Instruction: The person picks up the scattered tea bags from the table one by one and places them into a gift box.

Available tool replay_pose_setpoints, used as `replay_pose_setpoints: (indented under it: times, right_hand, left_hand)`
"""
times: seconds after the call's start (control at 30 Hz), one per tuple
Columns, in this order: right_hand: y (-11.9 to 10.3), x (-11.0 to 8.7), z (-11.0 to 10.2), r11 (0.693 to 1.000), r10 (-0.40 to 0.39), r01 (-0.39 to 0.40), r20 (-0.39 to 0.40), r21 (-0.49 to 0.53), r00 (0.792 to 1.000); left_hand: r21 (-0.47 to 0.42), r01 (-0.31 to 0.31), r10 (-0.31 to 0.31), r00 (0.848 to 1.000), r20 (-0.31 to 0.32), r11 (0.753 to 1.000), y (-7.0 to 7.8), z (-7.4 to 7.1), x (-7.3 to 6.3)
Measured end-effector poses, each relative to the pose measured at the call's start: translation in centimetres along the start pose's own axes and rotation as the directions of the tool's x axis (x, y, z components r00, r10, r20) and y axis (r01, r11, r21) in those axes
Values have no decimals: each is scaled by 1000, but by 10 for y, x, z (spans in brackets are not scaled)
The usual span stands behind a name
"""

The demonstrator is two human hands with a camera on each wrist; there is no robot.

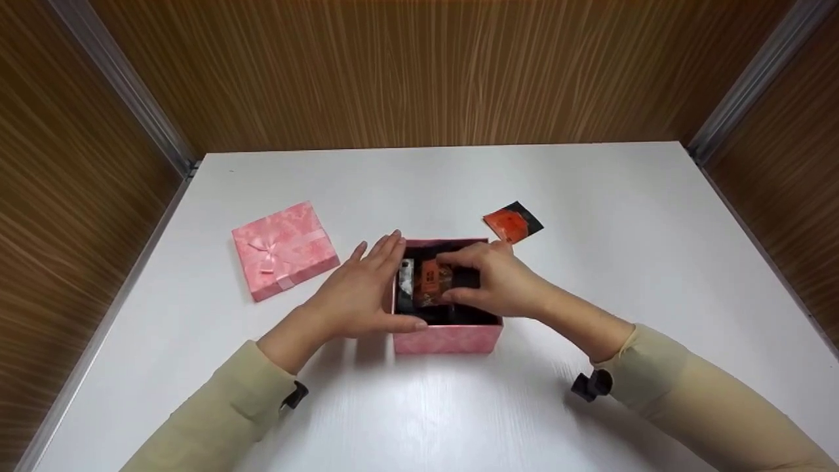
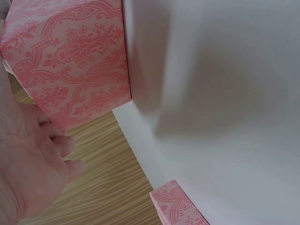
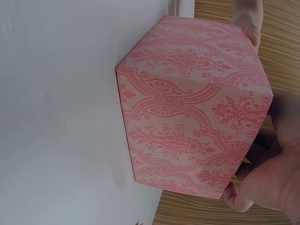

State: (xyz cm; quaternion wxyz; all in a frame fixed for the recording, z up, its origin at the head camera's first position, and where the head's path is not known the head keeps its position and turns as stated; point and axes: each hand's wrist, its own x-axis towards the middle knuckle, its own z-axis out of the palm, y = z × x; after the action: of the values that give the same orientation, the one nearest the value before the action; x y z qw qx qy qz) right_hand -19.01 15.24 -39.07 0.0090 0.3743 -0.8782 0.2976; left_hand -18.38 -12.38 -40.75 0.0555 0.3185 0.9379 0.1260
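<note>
A pink patterned gift box stands without its lid on the white table. Flat along its left side lies my left hand, fingers extended and the thumb over the front left corner. My right hand reaches in over the right rim. Between its thumb and fingers it pinches a small dark packet with an orange label. Left of that packet, a dark sachet with a pale top is inside the box. In the right wrist view the box wall hides the right fingertips.
The pink box lid with a ribbon bow lies at the left. Behind the box to the right is an orange and black sachet. Wood-grain panels enclose the table's back and sides.
</note>
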Motion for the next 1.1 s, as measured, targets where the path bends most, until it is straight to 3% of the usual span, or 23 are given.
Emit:
replay_pose_setpoints:
  times: [0.27, 0.67, 0.87, 1.1]
  right_hand:
    - [-4, 2, 2, 990, 94, -86, 68, -111, 993]
    - [-6, 12, 9, 972, 102, -69, 139, -227, 985]
    - [-4, 13, 11, 971, 94, -57, 154, -234, 984]
    - [-1, 9, -1, 984, 71, -53, 103, -169, 992]
  left_hand:
    - [-5, 5, -5, 1000, 4, 1000, 0, 1, -1]
    - [17, -8, 8, 1000, -5, 1000, 0, 1, 0]
    - [23, -17, 17, 1000, -18, 1000, -1, 1, 1]
    - [9, -14, 14, 1000, -16, 1000, -1, 1, 0]
